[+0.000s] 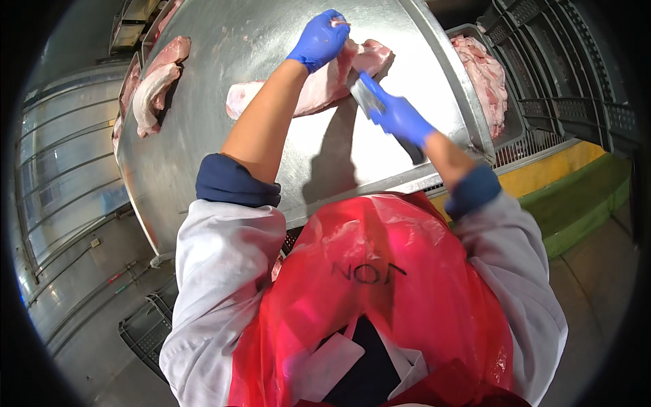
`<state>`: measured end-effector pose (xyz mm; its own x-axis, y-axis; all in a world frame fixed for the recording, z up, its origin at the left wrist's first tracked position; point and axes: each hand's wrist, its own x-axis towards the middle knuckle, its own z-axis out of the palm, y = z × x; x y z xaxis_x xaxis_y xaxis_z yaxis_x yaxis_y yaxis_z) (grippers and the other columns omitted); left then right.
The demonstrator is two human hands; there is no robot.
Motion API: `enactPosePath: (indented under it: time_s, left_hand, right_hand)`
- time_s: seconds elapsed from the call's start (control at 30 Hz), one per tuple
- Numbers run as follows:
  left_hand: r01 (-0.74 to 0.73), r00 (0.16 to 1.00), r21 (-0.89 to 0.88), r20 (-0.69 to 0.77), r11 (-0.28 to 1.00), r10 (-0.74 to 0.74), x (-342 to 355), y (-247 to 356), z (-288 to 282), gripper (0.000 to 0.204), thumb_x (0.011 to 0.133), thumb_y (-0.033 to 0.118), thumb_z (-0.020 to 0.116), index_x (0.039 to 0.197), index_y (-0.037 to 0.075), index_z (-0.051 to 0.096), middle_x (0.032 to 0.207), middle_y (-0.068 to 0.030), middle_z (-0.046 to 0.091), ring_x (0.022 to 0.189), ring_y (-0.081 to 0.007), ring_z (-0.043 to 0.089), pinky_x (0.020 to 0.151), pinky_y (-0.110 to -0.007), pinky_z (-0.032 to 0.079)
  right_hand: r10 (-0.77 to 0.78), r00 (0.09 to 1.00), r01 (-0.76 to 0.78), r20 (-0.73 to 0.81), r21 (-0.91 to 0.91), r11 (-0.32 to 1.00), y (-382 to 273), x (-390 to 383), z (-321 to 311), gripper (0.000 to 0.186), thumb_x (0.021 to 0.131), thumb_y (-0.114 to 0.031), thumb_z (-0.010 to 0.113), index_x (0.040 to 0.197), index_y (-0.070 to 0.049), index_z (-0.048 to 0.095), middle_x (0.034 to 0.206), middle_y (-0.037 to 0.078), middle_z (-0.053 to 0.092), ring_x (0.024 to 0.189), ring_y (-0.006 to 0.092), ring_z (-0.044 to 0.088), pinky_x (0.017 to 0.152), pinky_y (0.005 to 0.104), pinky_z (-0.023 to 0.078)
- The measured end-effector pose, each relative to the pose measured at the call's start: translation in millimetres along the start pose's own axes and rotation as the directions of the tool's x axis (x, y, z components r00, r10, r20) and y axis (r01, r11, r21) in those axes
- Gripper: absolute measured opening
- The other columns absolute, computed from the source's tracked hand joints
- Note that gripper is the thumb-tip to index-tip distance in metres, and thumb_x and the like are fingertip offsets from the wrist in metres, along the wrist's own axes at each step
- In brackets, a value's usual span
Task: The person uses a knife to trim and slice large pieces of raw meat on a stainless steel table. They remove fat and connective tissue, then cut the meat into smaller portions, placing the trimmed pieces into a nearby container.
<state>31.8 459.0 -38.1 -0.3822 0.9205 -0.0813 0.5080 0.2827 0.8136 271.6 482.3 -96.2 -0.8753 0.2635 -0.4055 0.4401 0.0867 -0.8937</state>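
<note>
A long slab of pale pink meat (312, 88) lies across the steel work table (224, 47). My left hand (320, 41), in a blue glove, is closed on the upper part of that meat, near the far side. Just below and to the right, my right hand (400, 117), also gloved in blue, grips a knife (366, 93); its broad blade points up-left against the meat, partly blurred. The knife's handle is mostly hidden by my fingers.
More meat strips (152, 102) lie at the table's left, beside trays of meat. At the right, beyond the raised table edge, sits a tray of meat (478, 78). Stacked black crates (563, 74) stand further right. A black crate (146, 332) is low at lower left.
</note>
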Motion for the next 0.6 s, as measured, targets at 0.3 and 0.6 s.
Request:
enactPosePath:
  time_s: [0.3, 0.6]
  left_hand:
    - [-0.266, 0.838, 0.436, -0.337, 0.86, 0.43, -1, -83, 14, 0.01, 0.093, 0.01, 0.057, 0.085, 0.007, 0.062, 0.069, 0.0003, 0.054, 0.059, -0.0158, 0.05, 0.057, -0.03, 0.045]
    - [-0.242, 0.695, -0.077, -0.709, 0.967, 0.117, -45, 54, 89, 0.031, 0.084, 0.013, 0.061, 0.11, -0.001, 0.051, 0.081, -0.0188, 0.067, 0.077, -0.0356, 0.069, 0.07, -0.045, 0.054]
  right_hand:
    - [-0.013, 0.99, 0.027, -0.141, 0.097, 0.995, -27, 64, 50, 0.08, 0.085, -0.014, 0.053, 0.159, -0.018, 0.023, 0.078, 0.019, 0.067, 0.07, 0.0294, 0.068, 0.068, 0.0395, 0.054]
    - [0.006, 0.985, 0.055, -0.174, 0.349, 0.936, -21, 97, 60, 0.059, 0.093, -0.017, 0.056, 0.144, -0.009, 0.028, 0.085, 0.01, 0.067, 0.067, 0.018, 0.064, 0.061, 0.0341, 0.052]
